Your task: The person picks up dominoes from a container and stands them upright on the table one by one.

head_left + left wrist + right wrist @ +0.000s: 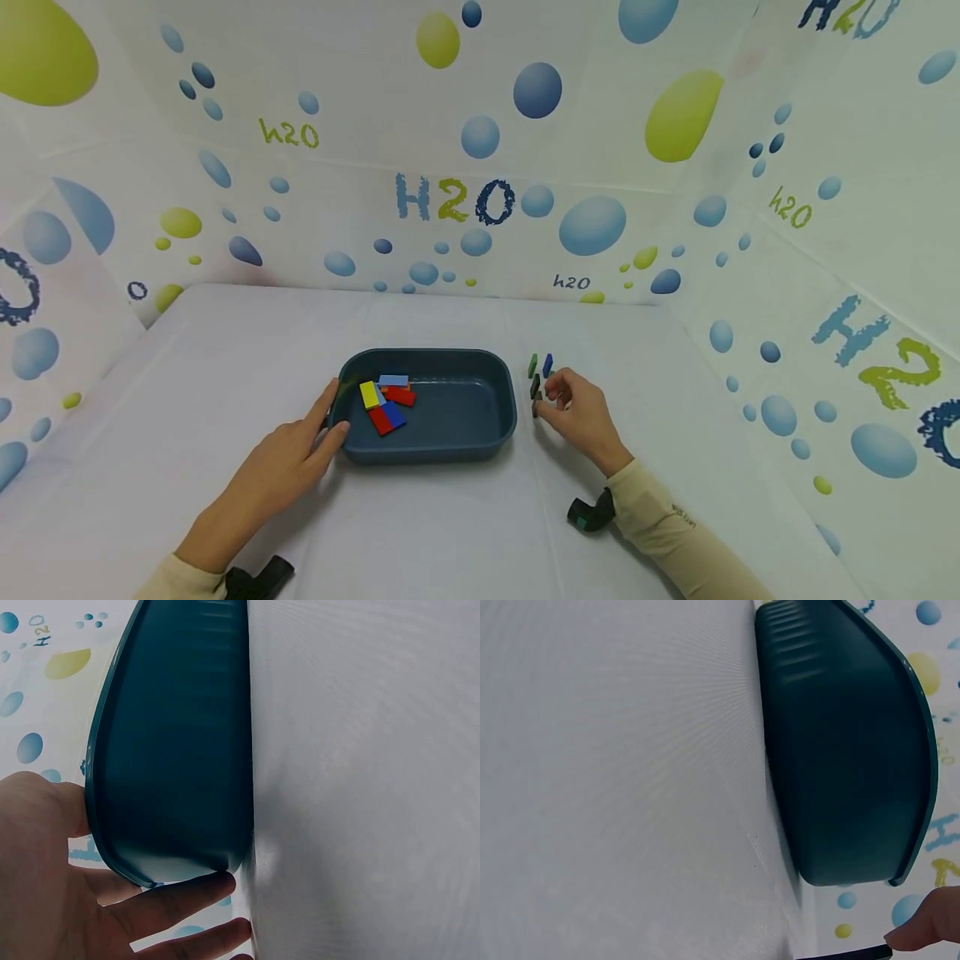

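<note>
Left end of tray [457, 408] touched by left hand [288, 457], fingers extended. Dark tile [859, 954], upright right of tray, touched by right hand [587, 417]; pinch can't be told. Neighbouring tiles [533, 365] should be left unbumped.

We saw a dark teal, rounded rectangular tray [457, 455] with a glossy surface, sitting upright, its left end touched by the left hand [288, 454]. In its left half we saw flat, glossy rectangular tiles lying loosely together, some overlapping: a yellow tile [370, 395], light blue ones [393, 381], red ones [380, 421] and a blue one [393, 413]. Just right of the tray, we found thin tiles standing upright, near one another: a green one [533, 365], another blue one [547, 364], a dark one [535, 385] and a brownish one [537, 406] at the thumb of the right hand [585, 417].
</note>
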The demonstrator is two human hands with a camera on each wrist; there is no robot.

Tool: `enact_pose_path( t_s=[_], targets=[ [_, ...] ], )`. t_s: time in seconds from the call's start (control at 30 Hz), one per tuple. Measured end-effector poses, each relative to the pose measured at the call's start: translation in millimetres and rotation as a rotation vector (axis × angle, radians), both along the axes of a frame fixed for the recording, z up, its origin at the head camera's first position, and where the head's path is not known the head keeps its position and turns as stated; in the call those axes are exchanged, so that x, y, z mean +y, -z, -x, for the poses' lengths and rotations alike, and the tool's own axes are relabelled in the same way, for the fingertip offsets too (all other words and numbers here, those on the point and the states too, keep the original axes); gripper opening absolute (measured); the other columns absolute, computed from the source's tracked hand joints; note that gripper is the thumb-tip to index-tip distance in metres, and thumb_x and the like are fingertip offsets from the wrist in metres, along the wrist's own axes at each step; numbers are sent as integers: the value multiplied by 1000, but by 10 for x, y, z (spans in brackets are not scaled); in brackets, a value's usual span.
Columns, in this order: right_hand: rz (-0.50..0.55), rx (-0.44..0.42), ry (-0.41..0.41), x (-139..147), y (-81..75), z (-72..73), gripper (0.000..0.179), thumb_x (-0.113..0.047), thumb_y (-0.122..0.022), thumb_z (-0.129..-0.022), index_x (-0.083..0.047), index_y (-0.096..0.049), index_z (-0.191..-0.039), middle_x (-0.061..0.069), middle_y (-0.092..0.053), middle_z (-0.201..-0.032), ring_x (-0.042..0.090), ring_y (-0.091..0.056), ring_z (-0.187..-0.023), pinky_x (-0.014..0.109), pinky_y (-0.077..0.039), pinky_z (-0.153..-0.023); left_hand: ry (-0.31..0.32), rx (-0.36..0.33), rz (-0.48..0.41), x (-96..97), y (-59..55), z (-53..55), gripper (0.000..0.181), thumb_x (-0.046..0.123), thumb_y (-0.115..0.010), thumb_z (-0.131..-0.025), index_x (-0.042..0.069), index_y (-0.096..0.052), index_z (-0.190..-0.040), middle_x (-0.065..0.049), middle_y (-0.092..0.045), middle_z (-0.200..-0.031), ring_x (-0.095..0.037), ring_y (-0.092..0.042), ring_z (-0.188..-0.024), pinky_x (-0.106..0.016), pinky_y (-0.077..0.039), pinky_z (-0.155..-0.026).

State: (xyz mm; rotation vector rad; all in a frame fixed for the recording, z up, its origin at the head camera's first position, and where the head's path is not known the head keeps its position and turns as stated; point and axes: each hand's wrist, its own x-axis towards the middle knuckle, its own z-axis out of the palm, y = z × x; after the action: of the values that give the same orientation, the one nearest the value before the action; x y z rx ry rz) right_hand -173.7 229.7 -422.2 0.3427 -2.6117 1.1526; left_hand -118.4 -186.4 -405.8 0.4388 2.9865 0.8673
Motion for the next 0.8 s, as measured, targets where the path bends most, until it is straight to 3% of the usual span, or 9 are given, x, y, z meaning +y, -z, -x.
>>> enact_pose_path(
  t_s=[0.47,0.8],
  targets=[
    [25,185,-54,-134,-99,25,20,5,-77,-82,-2,-67,-98,6,-61,-81,18,-56,-68,28,-47,-60,-2,11,8,7,-25,8,73,40,-51,-110,0,-23,-164,-36,-60,-133,-51,-63,-115,-67,-49,-92],
    [13,223,-117,-406,-223,66,19,1,-77,-83,-4,-67,-98,8,-61,-81,18,-54,-66,31,-46,-61,-4,5,1,18,-16,11,73,40,-51,-110,1,-22,-164,-36,-59,-135,-52,-63,-115,-67,-50,-92]
  ],
)
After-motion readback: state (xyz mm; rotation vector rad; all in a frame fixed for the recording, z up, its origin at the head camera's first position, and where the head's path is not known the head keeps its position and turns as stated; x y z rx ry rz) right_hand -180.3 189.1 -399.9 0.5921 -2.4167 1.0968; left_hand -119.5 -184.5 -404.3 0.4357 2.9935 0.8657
